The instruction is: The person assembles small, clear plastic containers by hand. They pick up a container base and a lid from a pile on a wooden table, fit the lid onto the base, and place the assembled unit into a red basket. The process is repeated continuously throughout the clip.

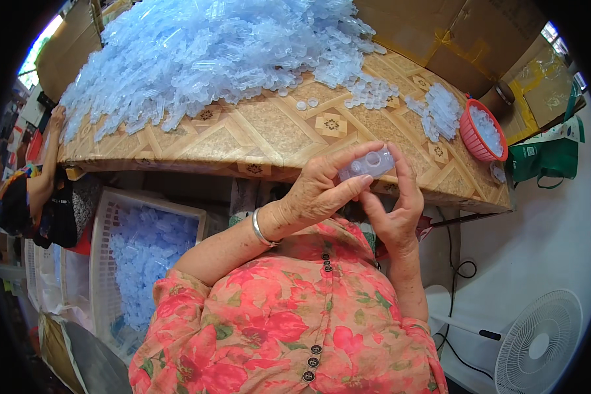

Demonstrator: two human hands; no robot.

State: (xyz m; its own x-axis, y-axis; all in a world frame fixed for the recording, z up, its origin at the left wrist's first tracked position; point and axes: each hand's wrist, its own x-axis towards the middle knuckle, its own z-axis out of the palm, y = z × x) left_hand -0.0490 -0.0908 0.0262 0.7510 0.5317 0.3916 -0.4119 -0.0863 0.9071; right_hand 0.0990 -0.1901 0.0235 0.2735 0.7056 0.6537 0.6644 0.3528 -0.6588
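Observation:
Above the near edge of the table, a small see-through bluish plastic piece (369, 164) with round shapes on it is held up between my two hands. My left hand (322, 187), a silver bangle at its wrist, pinches it between thumb and fingers from the left. From the right, my right hand (402, 207) has a stretched index finger at the piece's upper right edge, its thumb lower down. A huge heap of clear bluish plastic parts (223, 52) covers the table's far side. Small round clear caps (371, 92) lie right of it.
The table (269, 131) has a patterned cover. A red basket (482, 131) of clear parts stands at its right end, beside a green bag (545, 157). A white crate (102, 262) of plastic parts is below left. A fan (538, 345) stands lower right. Another person's arm (44, 157) reaches the heap.

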